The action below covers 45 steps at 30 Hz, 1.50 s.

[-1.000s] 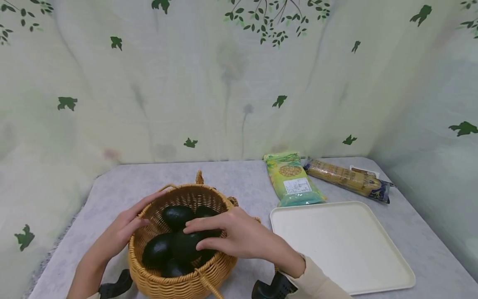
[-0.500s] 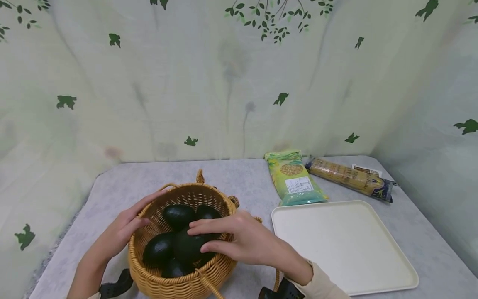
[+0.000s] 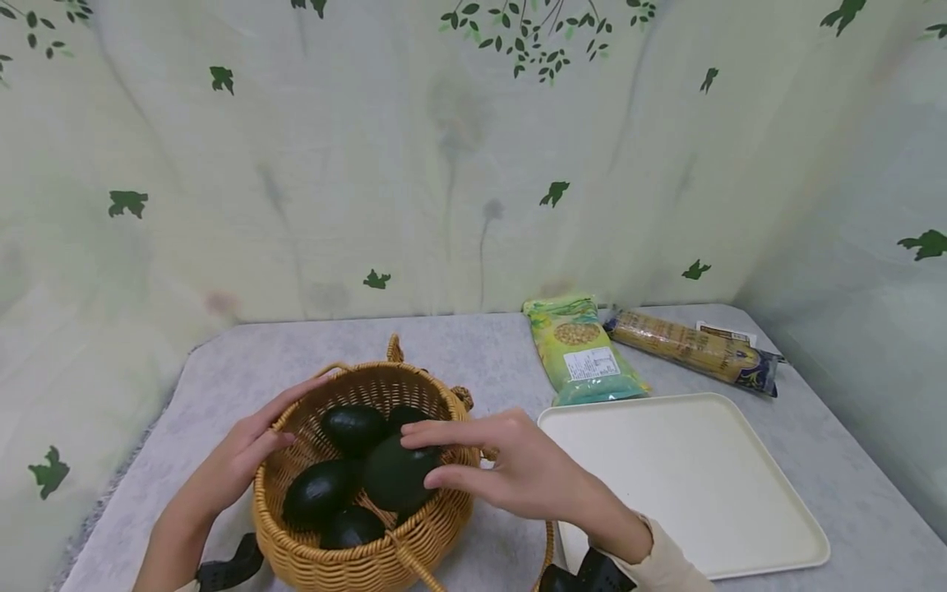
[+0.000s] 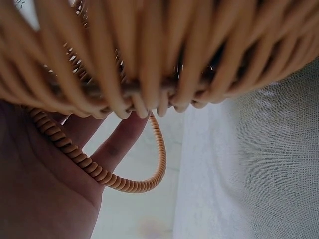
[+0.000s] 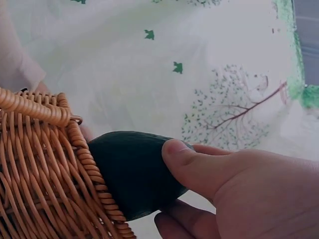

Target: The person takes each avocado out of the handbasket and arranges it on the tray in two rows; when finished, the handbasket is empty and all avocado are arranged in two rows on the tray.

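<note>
A round wicker basket (image 3: 355,569) stands at the table's front left with several dark green avocados (image 3: 318,492) inside. My left hand (image 3: 237,456) holds the basket's left rim, thumb over the edge. In the left wrist view, a coiled wicker handle (image 4: 124,185) crosses that palm. With my right hand (image 3: 510,464) I pinch one avocado (image 3: 395,477) between thumb and fingers, at the basket's right side above the others. The right wrist view has this avocado (image 5: 134,169) level with the rim and partly behind it.
A white rectangular tray (image 3: 688,485) lies right of the basket. Behind it are a green and yellow bag (image 3: 584,353) with a white label and a long pack that looks like noodles (image 3: 688,349). A patterned cloth wall (image 3: 444,164) closes off the back.
My right hand has moved right and slightly up, lifting the pinched avocado away from the middle of the pile toward the right rim. The left hand stays on the basket.
</note>
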Available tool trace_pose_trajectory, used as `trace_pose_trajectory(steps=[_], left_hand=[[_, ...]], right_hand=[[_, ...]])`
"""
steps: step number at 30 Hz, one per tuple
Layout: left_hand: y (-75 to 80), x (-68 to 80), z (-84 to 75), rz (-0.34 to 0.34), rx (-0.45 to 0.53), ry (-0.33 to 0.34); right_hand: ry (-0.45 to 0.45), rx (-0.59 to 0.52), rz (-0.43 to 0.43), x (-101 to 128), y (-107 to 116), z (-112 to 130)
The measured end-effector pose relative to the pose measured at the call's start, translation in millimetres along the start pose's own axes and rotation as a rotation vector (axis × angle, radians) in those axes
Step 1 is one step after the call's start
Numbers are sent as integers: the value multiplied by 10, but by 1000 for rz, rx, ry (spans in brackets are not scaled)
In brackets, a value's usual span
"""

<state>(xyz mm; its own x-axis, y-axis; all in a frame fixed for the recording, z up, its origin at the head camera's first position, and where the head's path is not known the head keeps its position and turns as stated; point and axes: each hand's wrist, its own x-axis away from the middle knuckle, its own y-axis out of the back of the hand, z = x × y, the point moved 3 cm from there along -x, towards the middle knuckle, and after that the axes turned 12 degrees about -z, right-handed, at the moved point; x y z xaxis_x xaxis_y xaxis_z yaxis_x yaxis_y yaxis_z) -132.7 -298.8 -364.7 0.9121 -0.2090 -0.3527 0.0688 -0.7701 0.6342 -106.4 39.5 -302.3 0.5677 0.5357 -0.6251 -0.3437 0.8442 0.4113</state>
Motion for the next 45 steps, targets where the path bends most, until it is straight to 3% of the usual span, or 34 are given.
trace_pose_trajectory(steps=[12, 27, 32, 38, 45], left_hand=[[8, 10, -10, 0, 3, -13], [0, 4, -19, 3, 12, -6], [12, 1, -25, 3, 16, -7], [14, 2, -22, -2, 14, -6], [5, -6, -7, 2, 1, 0]], right_hand=[[-38, -30, -76, 58, 279, 21], [-75, -15, -100, 103, 538, -23], [-72, 11, -111, 116, 631, -32], [-133, 60, -109, 144, 755, -40], [-125, 102, -112, 185, 905, -52]])
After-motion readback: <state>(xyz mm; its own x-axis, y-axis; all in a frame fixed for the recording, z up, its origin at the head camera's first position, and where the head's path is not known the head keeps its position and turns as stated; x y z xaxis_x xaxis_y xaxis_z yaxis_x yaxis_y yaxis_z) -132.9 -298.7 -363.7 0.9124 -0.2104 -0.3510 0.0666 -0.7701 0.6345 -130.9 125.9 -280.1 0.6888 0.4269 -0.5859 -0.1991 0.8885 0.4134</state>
